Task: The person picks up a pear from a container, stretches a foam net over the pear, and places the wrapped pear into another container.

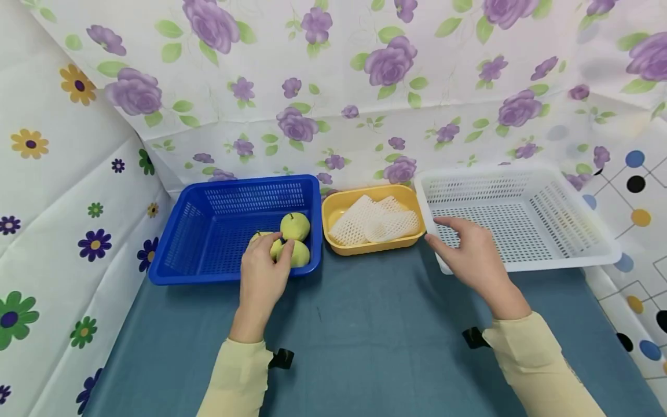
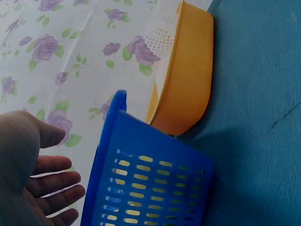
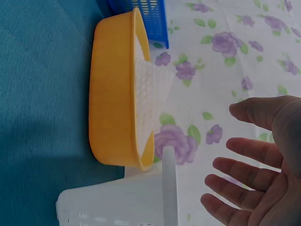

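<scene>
Three round yellow-green fruits with dark stems, pears or apples, lie in the right end of the blue basket [image 1: 208, 278]; one of these fruits [image 1: 294, 226] is at the back. My left hand [image 1: 263, 278] hovers over the basket's front rim, its fingertips by the fruits and partly covering one. In the left wrist view its fingers are loosely bent, with nothing held. My right hand [image 1: 476, 260] is above the left front of the white basket [image 1: 563, 266], thumb and fingers spread and holding nothing.
Between the baskets stands a yellow tray [image 1: 375, 248] with several white foam net sleeves [image 1: 388, 226]. A blue-green cloth [image 1: 365, 347] covers the table. Flowered curtains [image 1: 354, 133] hang behind the containers and at the left.
</scene>
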{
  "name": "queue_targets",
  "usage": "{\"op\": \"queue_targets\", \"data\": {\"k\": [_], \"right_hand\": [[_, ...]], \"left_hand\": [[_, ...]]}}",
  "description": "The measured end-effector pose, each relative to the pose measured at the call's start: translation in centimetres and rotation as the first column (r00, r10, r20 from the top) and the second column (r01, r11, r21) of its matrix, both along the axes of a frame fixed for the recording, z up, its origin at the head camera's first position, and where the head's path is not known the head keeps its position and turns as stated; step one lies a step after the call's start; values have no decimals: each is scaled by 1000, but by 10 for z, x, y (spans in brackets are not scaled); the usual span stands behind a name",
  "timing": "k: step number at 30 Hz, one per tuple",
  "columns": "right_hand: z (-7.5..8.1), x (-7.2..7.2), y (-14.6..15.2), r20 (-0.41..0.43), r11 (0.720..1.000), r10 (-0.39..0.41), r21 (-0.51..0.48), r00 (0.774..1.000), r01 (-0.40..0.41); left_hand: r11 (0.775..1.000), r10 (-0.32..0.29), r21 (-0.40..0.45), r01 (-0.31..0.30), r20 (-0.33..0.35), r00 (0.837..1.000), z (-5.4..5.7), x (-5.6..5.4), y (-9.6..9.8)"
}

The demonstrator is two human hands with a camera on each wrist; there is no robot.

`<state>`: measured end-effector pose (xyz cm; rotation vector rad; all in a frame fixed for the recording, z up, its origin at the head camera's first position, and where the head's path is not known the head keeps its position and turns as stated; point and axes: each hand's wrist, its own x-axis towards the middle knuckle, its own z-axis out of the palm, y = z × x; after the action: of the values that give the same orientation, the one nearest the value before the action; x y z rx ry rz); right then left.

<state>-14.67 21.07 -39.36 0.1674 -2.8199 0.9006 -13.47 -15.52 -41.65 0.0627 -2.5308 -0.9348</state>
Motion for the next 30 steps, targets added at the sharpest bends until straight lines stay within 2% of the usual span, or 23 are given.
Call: {"op": "queue_targets", "data": {"k": [7, 12, 15, 22, 25, 28, 30], "right_hand": [[6, -5, -16, -9, 1000, 0, -27, 1000, -1], [14, -13, -35, -26, 998, 27, -49, 999, -28], [19, -19, -47, -43, 996, 53, -72, 998, -56], [26, -31, -77, -69, 982, 111, -145, 991, -120], [26, -36, -91, -83, 977, 139, -150, 987, -150], [23, -41, -105, -96, 973, 163, -152, 982, -176], [21, -45, -115, -99, 970, 174, -155, 980, -188]], "left_hand": [[995, 62, 79, -62, 3, 998, 1, -3, -21], [992, 119, 48, -119, 3, 993, 0, -9, -57], [983, 177, 42, -178, 11, 984, 1, -9, -82], [937, 331, 83, -341, 107, 937, 1, -11, -132], [925, 362, 50, -376, 180, 915, -2, -13, -150], [918, 384, 12, -397, 228, 894, -5, -15, -165], [910, 401, 3, -414, 236, 885, -7, -17, -173]]}}
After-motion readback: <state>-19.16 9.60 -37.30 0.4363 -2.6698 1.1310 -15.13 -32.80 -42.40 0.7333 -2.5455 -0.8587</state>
